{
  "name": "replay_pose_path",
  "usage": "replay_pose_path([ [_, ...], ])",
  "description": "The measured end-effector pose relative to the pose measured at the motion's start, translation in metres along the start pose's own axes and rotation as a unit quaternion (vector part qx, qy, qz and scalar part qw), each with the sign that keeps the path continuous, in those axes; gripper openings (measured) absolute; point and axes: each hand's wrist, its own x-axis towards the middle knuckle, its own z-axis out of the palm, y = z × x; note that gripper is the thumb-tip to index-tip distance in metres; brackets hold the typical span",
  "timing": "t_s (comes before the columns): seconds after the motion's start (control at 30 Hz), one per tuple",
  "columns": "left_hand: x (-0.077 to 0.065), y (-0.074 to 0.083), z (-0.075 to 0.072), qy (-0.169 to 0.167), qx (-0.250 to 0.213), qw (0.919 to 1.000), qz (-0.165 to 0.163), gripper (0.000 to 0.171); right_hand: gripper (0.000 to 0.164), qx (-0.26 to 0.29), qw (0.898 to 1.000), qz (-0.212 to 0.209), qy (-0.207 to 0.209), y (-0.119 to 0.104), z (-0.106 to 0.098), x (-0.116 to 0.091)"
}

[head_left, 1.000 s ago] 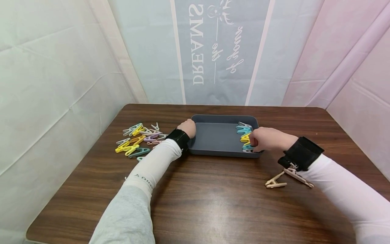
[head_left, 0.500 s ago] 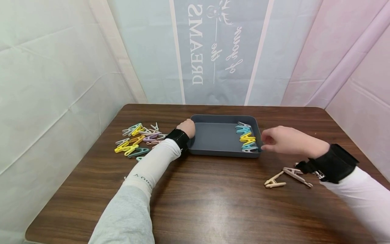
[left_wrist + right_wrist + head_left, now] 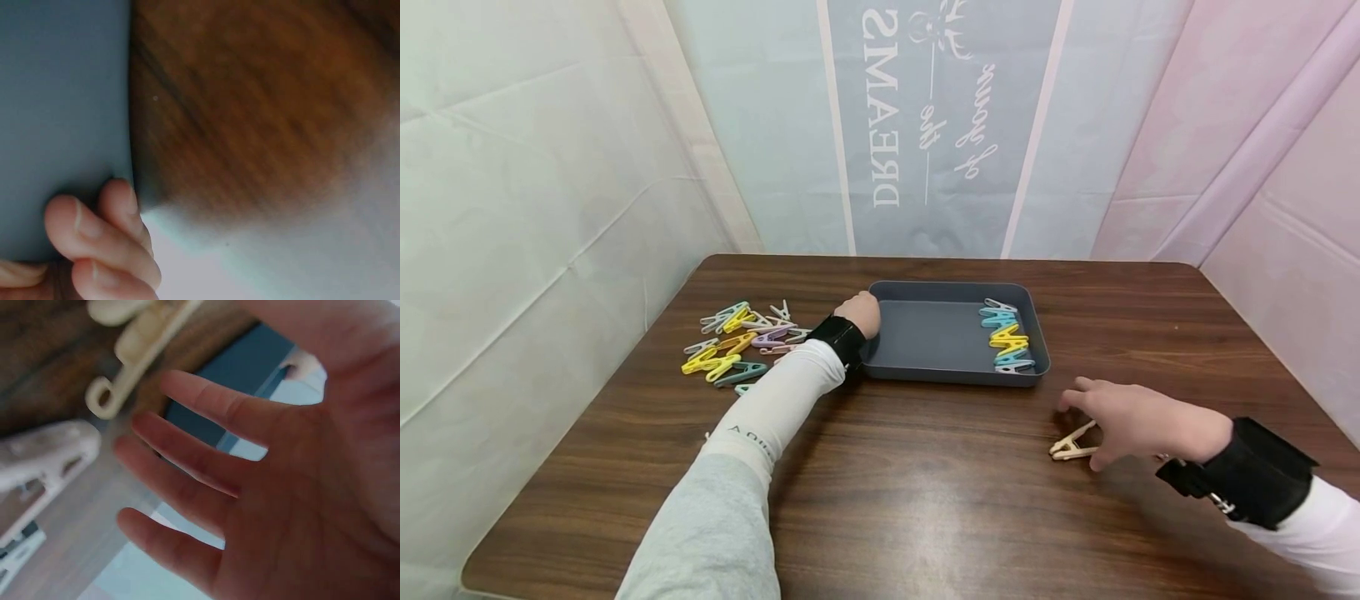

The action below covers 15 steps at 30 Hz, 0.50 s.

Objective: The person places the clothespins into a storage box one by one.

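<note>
At the left end of the grey tray (image 3: 928,333), my left hand (image 3: 860,315) grips the wall; the left wrist view has its curled fingers (image 3: 94,231) against the grey side. My right hand (image 3: 1150,421) is held over the table in front of the tray's right corner, fingers spread and nothing in them. Just beside its fingertips lies a beige clothespin (image 3: 1070,451). The right wrist view also has a pale pinkish clothespin (image 3: 53,459) near those fingers, hidden under the hand in the head view. Inside the tray, blue, yellow and white clothespins (image 3: 1009,340) stand in a row along the right wall.
Several loose clothespins (image 3: 724,367) in yellow, teal, purple, orange and white lie scattered left of the tray, close to the left forearm. The brown wooden table (image 3: 925,483) backs onto a printed curtain (image 3: 932,225), with pale cloth at both sides.
My right hand has let go of the clothespins at the tray's right end, drawn back to the right and come down towards the beige clothespins, its fingers spreading. The left hand stays on the tray.
</note>
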Motion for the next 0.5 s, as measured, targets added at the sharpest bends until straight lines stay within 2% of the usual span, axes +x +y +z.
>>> replay_pose_path([
  [0.17, 0.003, -0.001, 0.002, -0.008, 0.001, 1.0, -0.001, 0.04, 0.053, -0.025, 0.999, -0.015, 0.024, -0.001, 0.011, 0.0],
  [0.5, 0.003, -0.001, 0.0, -0.007, -0.001, 1.0, -0.002, 0.04, 0.044, -0.063, 0.996, -0.019, 0.053, -0.002, 0.014, 0.003],
])
